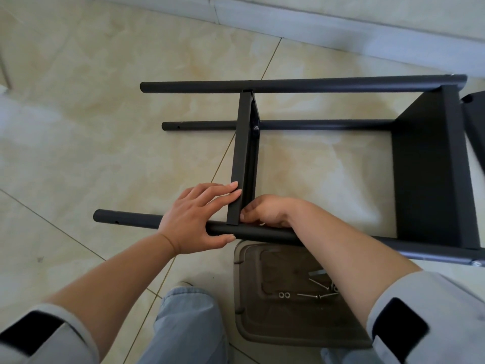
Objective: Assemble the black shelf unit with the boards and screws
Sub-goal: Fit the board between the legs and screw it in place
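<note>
Matte black shelf frame [430, 164] and poles [288, 85], cream marbled floor tiles [105, 101] with thin dark grout lines, translucent brown-grey tray [252, 324] with silver screws [309, 295], light-blue jeans [189, 324], grey sleeves [433, 306] with black patches.

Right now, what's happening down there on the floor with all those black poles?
A person is putting together a black shelf unit lying on its side on the tile floor. The left hand steadies the near pole and presses against the middle board, while the right hand works at the joint where that board meets the pole. One board is already fitted at the far end. Spare screws wait in a brown tray.
</note>
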